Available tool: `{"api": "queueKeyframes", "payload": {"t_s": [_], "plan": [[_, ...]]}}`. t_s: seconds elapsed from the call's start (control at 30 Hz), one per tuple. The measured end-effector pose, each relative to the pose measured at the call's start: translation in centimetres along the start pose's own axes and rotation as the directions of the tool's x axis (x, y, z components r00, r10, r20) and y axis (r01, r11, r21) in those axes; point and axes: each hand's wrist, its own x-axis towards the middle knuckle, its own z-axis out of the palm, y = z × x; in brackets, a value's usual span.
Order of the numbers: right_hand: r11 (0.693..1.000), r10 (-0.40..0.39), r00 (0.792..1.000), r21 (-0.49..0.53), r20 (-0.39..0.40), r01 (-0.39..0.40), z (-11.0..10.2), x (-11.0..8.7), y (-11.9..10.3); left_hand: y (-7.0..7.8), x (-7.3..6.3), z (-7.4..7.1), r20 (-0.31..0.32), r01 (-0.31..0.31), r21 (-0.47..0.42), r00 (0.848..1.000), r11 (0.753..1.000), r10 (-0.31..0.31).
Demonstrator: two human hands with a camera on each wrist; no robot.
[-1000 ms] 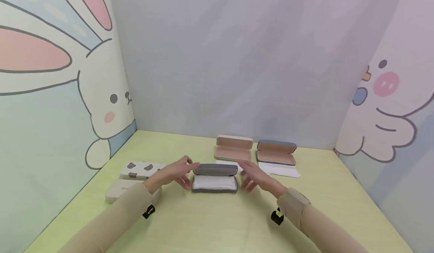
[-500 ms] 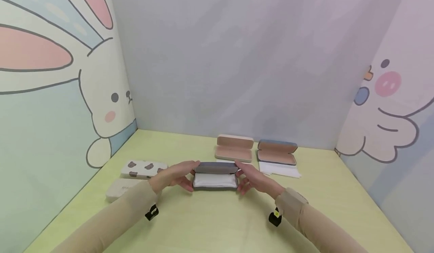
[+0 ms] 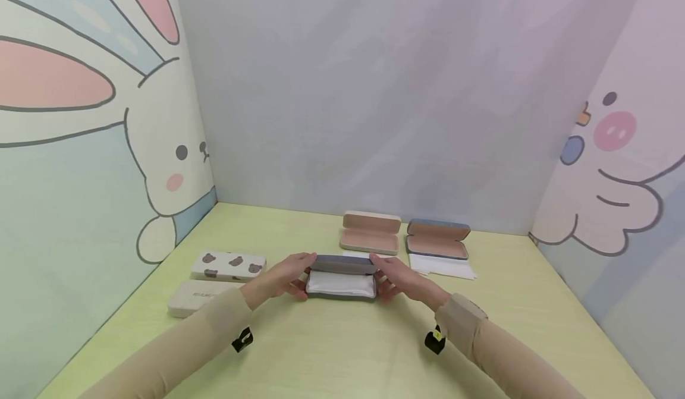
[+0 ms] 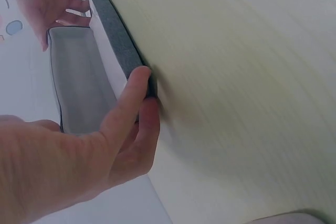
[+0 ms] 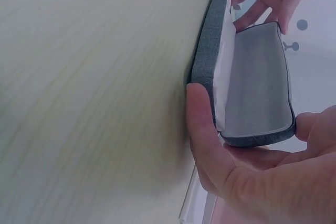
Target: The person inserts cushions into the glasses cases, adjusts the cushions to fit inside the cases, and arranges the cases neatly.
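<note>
A dark grey-blue glasses case (image 3: 345, 264) stands half open in the middle of the table, with a folded white cloth (image 3: 341, 283) lying in its base. My left hand (image 3: 285, 275) grips the left end, thumb by the lid and fingertips at the base's front corner. At the opposite end my right hand (image 3: 402, 278) holds it the same way. In the right wrist view the thumb presses the lid's edge and a finger (image 5: 198, 103) lies along the base's corner. The lid's grey lining (image 4: 79, 77) shows in the left wrist view.
Behind stand an open pink glasses case (image 3: 370, 241) and an open blue one (image 3: 437, 247), with white cloths (image 3: 441, 266) in front. To the left lie a bear-print case (image 3: 229, 266) and a cream case (image 3: 195, 297), the latter partly covered by the left sleeve (image 3: 214, 321).
Both hands have come in from beside the grey-blue glasses case and taken hold of its ends. Its lid has tipped slightly forward over the base.
</note>
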Motion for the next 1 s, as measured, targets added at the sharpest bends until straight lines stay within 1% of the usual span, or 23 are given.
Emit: {"api": "queueKeyframes", "payload": {"t_s": [0.17, 0.33, 0.5, 0.67, 0.83, 0.9, 1.0], "plan": [[0.998, -0.018, 1.0, 0.058, 0.011, 0.017, 0.0, 0.0, 0.1, 0.0, -0.1, 0.0, -0.006, 0.005, -0.013, 1.0, 1.0, -0.005], [0.995, -0.05, 0.998, 0.083, 0.031, 0.047, -0.2, -0.2, 0.3, -0.1, -0.2, -0.2, -0.012, -0.026, -0.029, 1.0, 0.999, 0.026], [0.991, -0.102, 0.991, 0.095, 0.086, 0.094, -0.7, -0.6, 0.8, -0.6, 0.1, -0.4, -0.008, -0.053, -0.063, 0.999, 0.997, 0.052], [0.988, -0.146, 0.981, 0.077, 0.126, 0.137, -0.7, -0.8, 1.2, -1.4, 0.1, -0.5, 0.0, -0.085, -0.08, 0.996, 0.993, 0.086], [0.982, -0.188, 0.973, 0.046, 0.133, 0.183, -0.6, -1.0, 1.3, -1.6, -0.5, -0.5, 0.0, -0.146, -0.067, 0.989, 0.987, 0.146], [0.978, -0.208, 0.971, 0.012, 0.12, 0.208, -0.4, -1.1, 1.3, -1.6, -0.8, -0.4, -0.019, -0.161, -0.056, 0.987, 0.985, 0.161], [0.964, -0.247, 0.965, -0.077, 0.089, 0.253, 0.0, -1.2, 1.4, -1.7, -0.9, 0.0, -0.058, -0.187, -0.048, 0.981, 0.981, 0.184]]}}
